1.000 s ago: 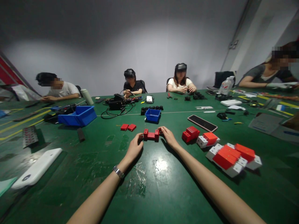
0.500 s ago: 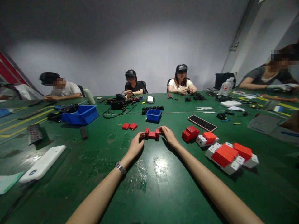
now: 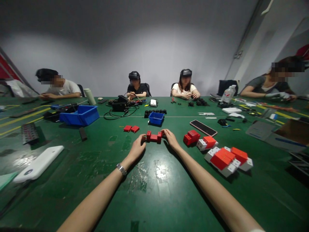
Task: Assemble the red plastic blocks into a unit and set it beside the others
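A red U-shaped plastic base (image 3: pixel 154 137), with a raised block at each end, is in front of me on the green table. My left hand (image 3: pixel 137 146) grips its left end with fingertips and thumb. At the opposite end, the fingers of my right hand (image 3: pixel 170 139) hold its right side. Just left of it lie two small red square blocks (image 3: pixel 131 129). A red block-shaped unit (image 3: pixel 191 138) is to the right of my right hand, beside several red-and-white units (image 3: pixel 223 158). Behind the base is a small blue bin (image 3: pixel 156 118).
A larger blue bin (image 3: pixel 80 115) stands at left, and a white power bank (image 3: pixel 40 163) lies nearer. A phone (image 3: pixel 203 128) lies at right, with a cardboard box (image 3: pixel 289 135) farther right. Black cables and devices (image 3: pixel 120 106) lie across the table, where co-workers sit.
The camera view has turned slightly right, so everything sits a little farther left. Both hands keep the same hold on the red base.
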A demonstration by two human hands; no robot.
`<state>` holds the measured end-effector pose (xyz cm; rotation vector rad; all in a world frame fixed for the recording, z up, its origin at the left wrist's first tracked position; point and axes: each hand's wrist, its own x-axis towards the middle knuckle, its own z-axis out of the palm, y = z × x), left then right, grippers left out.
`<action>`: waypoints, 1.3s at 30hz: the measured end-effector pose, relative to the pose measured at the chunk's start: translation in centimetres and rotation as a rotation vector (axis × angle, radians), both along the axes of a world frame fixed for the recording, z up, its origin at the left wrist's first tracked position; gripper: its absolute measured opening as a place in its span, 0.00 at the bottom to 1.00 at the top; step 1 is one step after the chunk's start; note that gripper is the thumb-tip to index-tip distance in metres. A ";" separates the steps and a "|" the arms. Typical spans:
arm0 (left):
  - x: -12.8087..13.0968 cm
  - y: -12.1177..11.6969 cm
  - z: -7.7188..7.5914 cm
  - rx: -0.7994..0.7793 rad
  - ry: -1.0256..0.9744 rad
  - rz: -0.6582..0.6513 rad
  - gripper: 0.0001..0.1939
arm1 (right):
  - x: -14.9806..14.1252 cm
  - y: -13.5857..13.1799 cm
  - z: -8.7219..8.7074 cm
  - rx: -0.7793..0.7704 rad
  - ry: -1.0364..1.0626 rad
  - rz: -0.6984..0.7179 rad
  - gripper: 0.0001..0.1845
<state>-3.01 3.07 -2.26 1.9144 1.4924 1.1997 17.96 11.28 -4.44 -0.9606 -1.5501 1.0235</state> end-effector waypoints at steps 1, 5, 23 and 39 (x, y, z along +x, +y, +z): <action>0.0 0.0 -0.1 -0.002 0.007 0.006 0.22 | 0.0 0.1 0.0 -0.004 0.011 0.002 0.18; -0.1 0.0 -0.3 0.008 0.015 0.005 0.24 | 0.1 0.2 -0.2 -0.024 0.049 0.012 0.18; 0.2 -0.1 0.0 0.044 0.047 -0.012 0.22 | 0.0 -0.2 0.2 -0.046 0.087 -0.012 0.18; 0.1 -0.1 0.1 0.018 0.053 -0.012 0.19 | -0.1 -0.5 0.6 -0.047 0.055 -0.024 0.20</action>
